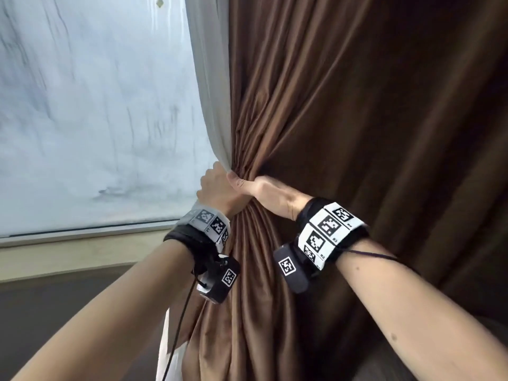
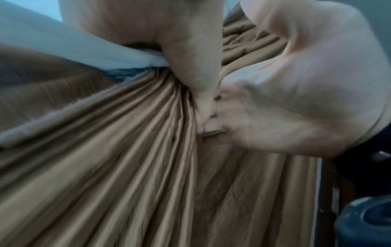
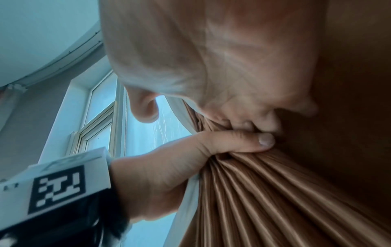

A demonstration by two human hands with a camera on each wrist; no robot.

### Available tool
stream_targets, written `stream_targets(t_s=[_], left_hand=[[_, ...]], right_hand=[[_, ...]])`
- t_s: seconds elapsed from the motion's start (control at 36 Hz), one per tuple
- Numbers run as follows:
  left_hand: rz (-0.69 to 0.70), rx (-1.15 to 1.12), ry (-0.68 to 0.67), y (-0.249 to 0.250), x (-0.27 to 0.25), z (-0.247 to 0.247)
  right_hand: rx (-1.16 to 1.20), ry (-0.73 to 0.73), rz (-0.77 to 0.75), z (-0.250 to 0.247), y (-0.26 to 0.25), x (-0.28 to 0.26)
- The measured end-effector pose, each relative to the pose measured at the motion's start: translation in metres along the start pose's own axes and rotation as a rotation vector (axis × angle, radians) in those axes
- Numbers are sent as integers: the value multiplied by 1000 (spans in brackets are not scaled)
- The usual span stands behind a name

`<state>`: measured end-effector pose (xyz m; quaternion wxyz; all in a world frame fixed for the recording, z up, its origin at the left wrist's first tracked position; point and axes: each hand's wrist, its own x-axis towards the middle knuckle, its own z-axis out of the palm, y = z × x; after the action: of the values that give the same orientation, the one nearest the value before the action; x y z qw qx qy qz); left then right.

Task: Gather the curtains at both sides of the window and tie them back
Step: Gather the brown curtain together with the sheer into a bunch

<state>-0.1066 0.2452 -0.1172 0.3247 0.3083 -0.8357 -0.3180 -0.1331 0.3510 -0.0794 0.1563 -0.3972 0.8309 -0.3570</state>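
Observation:
A brown curtain [image 1: 330,105] hangs at the right of the window [image 1: 96,105], with a white lining [image 1: 211,92] along its left edge. Its folds are bunched into a tight waist at mid-height. My left hand [image 1: 220,185] grips this waist from the window side, its thumb [image 3: 243,142] pressed across the pleats. My right hand [image 1: 272,193] grips the same bunch from the right, touching the left hand, its fingers [image 3: 243,123] dug into the fabric. The pleats [image 2: 127,167] fan out below both hands. The other side's curtain is out of view.
A pale window sill [image 1: 68,259] runs below the frosted glass, with a dark surface beneath it. More brown curtain fills the right of the head view. A blue round object [image 2: 366,222] sits low at the right in the left wrist view.

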Motion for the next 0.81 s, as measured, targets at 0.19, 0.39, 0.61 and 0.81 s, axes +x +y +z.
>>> stream_targets(t_s=[0.19, 0.39, 0.61, 0.81], left_hand=[[-21, 11, -19, -4, 11, -5], [-212, -74, -16, 2, 24, -17], [-173, -283, -269, -9, 28, -38], [-136, -309, -500, -3, 26, -42]], right_hand=[[221, 56, -88, -7, 10, 10], [510, 619, 138, -32, 60, 30], [594, 597, 206, -43, 146, 67], [1042, 67, 9, -14, 92, 43]])
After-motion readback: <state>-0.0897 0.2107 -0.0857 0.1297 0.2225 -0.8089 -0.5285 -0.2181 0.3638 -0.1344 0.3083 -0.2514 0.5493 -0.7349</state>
